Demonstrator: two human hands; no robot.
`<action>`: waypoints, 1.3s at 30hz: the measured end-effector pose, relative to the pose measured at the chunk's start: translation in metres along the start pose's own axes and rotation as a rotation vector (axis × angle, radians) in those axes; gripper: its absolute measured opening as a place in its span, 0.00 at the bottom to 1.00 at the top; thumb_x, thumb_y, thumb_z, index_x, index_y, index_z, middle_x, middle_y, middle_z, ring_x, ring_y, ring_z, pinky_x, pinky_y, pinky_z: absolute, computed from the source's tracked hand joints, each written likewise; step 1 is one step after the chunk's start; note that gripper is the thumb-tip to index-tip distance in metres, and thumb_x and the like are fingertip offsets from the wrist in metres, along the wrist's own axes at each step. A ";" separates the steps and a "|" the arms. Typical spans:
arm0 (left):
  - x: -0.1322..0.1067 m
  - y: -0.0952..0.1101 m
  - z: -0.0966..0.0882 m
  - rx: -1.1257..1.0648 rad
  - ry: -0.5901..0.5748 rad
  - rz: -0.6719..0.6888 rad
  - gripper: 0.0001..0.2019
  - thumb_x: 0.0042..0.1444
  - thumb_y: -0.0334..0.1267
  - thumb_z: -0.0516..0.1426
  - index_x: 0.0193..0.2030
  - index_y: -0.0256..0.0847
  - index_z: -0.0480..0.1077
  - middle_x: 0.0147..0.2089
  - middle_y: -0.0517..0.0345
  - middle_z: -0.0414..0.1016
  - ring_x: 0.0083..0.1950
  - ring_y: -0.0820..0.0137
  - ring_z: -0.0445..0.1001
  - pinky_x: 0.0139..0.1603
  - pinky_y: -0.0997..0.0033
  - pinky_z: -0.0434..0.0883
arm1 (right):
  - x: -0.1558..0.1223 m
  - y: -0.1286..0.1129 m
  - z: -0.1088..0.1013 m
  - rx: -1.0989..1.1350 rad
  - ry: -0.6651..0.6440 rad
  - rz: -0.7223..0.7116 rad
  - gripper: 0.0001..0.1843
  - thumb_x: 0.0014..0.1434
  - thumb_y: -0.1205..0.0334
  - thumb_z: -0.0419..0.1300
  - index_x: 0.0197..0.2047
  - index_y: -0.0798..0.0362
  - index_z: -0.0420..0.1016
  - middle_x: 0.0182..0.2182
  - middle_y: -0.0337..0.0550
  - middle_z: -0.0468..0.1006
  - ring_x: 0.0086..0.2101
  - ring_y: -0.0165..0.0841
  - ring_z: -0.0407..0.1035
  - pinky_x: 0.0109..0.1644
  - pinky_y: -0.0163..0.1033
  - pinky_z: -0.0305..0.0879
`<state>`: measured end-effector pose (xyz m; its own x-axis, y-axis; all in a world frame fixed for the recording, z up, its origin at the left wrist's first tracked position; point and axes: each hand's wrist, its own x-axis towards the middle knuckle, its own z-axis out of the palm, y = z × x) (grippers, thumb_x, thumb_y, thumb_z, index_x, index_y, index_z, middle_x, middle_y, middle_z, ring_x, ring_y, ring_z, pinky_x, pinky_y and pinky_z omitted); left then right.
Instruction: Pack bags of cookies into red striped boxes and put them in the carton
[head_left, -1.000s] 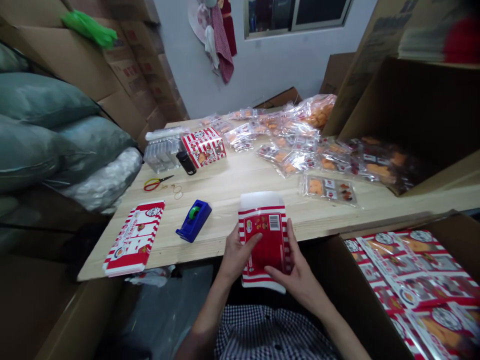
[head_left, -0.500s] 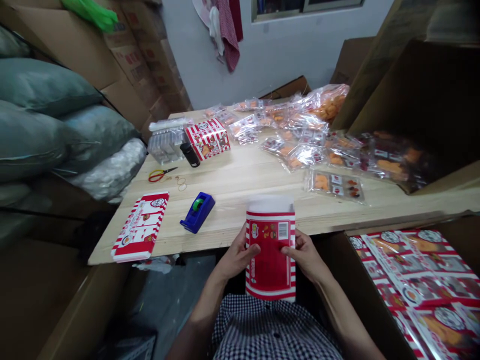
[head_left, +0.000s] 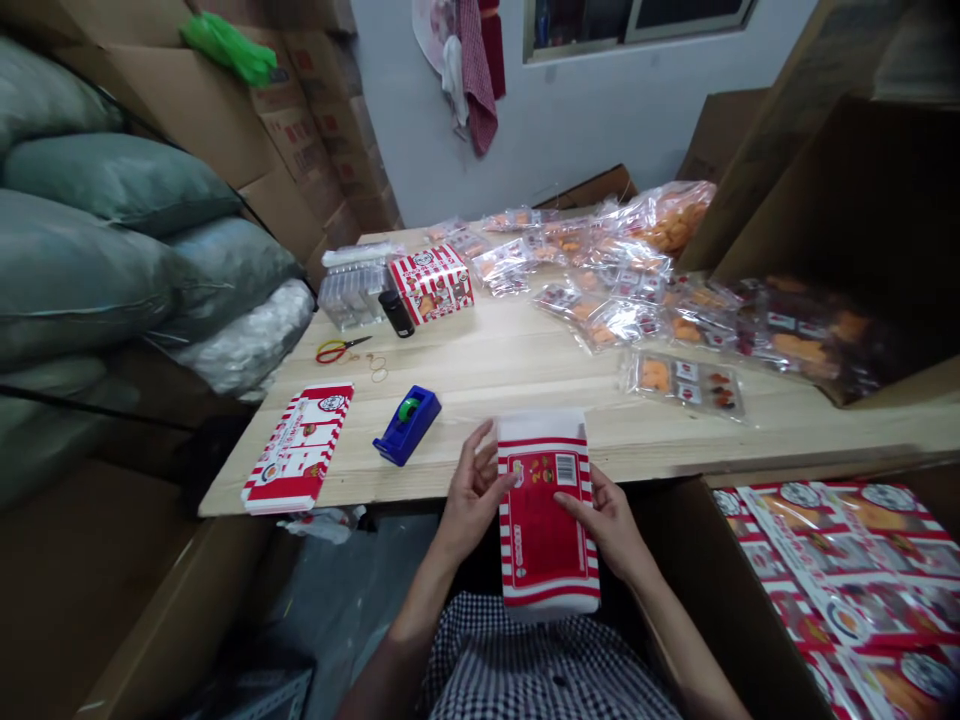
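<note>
A red-and-white striped cardboard box [head_left: 547, 540], back panel with barcode facing up and a white flap at its far end, is held over my lap at the table's front edge. My right hand [head_left: 611, 520] grips its right side, thumb on the printed face and fingers behind. On the left side, my left hand [head_left: 476, 495] has its thumb on the box near the top corner, with the fingers raised beside the edge. To the left, a blue tape dispenser [head_left: 409, 428] with green tape and a stack of flat printed cartons [head_left: 300, 450] lie on the table.
Clear sachets with orange pieces [head_left: 600, 290] cover the table's back right. Scissors [head_left: 341, 348], a dark bottle [head_left: 396, 314], a striped box [head_left: 435, 282] and a clear plastic container [head_left: 352, 290] sit back left. At lower right, an open carton holds packed boxes [head_left: 847, 560].
The fingers of my left hand have lifted off the box's side, while its thumb stays near the top corner. The box tilts slightly. The whole view has shifted a little.
</note>
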<state>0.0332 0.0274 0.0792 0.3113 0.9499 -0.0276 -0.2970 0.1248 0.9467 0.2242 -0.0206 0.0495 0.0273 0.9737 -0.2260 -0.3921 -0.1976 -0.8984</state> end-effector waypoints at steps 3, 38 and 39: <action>0.006 0.003 -0.006 0.021 0.064 0.024 0.26 0.56 0.38 0.64 0.59 0.46 0.61 0.59 0.47 0.73 0.52 0.63 0.78 0.54 0.63 0.74 | -0.004 0.002 0.003 0.000 0.008 0.012 0.25 0.51 0.57 0.73 0.51 0.50 0.73 0.45 0.46 0.83 0.42 0.42 0.79 0.48 0.47 0.76; 0.023 -0.045 -0.013 -0.354 0.180 -0.295 0.25 0.49 0.39 0.66 0.54 0.38 0.70 0.36 0.55 0.80 0.34 0.67 0.78 0.41 0.68 0.73 | 0.043 0.013 -0.014 0.288 0.103 0.176 0.30 0.45 0.59 0.77 0.50 0.47 0.73 0.33 0.37 0.85 0.32 0.34 0.79 0.39 0.37 0.76; 0.024 -0.041 -0.014 -0.363 0.139 -0.326 0.23 0.48 0.38 0.65 0.52 0.36 0.73 0.38 0.53 0.81 0.36 0.65 0.79 0.42 0.68 0.73 | 0.043 0.010 -0.016 0.287 0.040 0.215 0.31 0.47 0.59 0.76 0.53 0.47 0.73 0.35 0.40 0.85 0.34 0.35 0.80 0.39 0.39 0.76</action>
<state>0.0407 0.0493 0.0350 0.3241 0.8711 -0.3689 -0.5069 0.4891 0.7098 0.2358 0.0177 0.0246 -0.0503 0.9069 -0.4183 -0.6352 -0.3522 -0.6873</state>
